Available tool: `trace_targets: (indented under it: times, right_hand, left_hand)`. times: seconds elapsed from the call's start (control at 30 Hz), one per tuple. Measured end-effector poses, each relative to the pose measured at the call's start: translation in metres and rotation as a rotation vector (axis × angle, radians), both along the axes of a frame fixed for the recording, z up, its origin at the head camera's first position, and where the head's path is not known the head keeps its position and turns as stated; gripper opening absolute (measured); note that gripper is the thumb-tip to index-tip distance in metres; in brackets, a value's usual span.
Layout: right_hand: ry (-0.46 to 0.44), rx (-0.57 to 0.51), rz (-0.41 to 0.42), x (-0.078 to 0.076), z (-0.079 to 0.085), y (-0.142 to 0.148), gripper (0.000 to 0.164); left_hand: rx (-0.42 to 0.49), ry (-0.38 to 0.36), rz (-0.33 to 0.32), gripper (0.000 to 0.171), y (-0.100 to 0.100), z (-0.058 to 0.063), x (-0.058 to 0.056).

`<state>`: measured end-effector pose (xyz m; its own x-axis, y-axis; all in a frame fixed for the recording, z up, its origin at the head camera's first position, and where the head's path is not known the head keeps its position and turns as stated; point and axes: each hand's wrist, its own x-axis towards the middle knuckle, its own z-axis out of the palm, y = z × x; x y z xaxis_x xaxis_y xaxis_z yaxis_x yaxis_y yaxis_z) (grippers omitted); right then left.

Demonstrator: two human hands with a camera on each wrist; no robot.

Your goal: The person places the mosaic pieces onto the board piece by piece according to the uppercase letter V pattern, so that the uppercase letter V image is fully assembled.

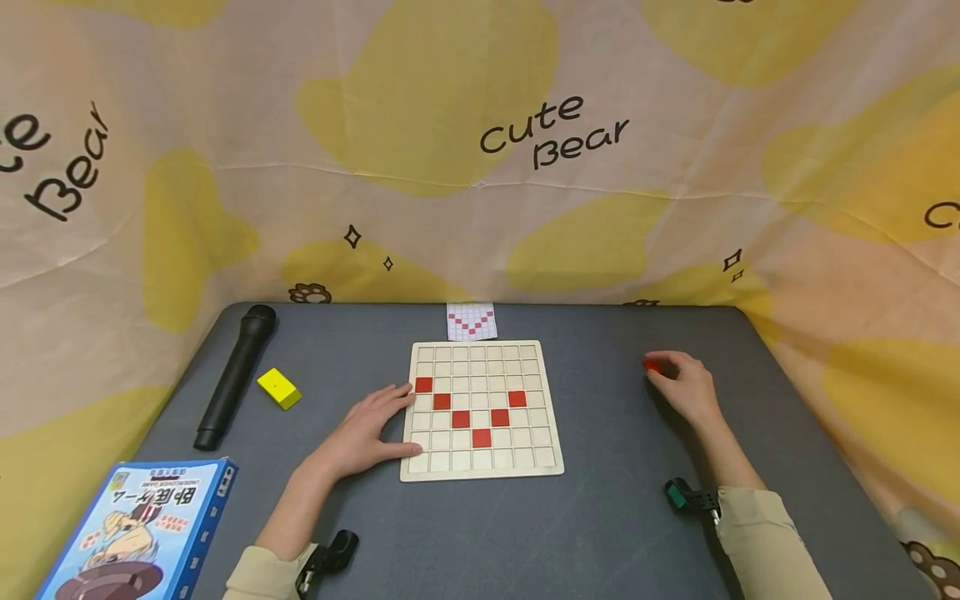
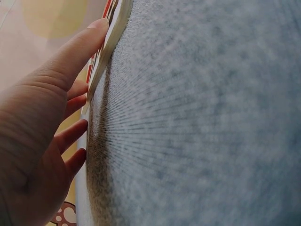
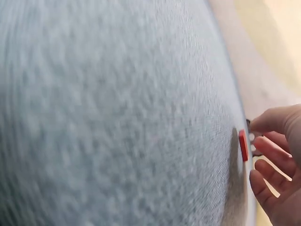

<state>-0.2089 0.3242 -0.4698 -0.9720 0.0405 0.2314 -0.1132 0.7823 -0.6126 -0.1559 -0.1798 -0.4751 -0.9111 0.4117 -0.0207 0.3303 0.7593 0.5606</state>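
Note:
A pale wooden grid board (image 1: 525, 458) lies flat at the middle of the dark table. Several red square tiles (image 1: 482, 438) sit in its cells in a V-like pattern. My left hand (image 1: 367, 429) is spread at the board's left side, its thumb on the lower left edge and its fingertips touching higher up. Off to the right, my right hand (image 1: 686, 387) holds one red tile (image 3: 243, 145) between thumb and index finger, low over the table. The fingers partly cover that tile in the head view.
Behind the board stands a small pattern card (image 1: 472, 322) with a red zigzag of squares. A yellow block (image 1: 279, 389), a black microphone-shaped object (image 1: 236, 377) and a blue box (image 1: 135, 529) are on the left. Printed cloth (image 1: 420, 108) hangs behind the table.

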Motion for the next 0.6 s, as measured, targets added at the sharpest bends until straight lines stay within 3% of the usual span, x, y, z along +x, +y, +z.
trace_targets:
  times: [0.6]
  right_hand:
    - [-0.026, 0.051, 0.034, 0.0011, -0.0027, 0.0051, 0.032]
  left_hand:
    - [0.010, 0.009, -0.006, 0.084, -0.0003, -0.0010, 0.0001]
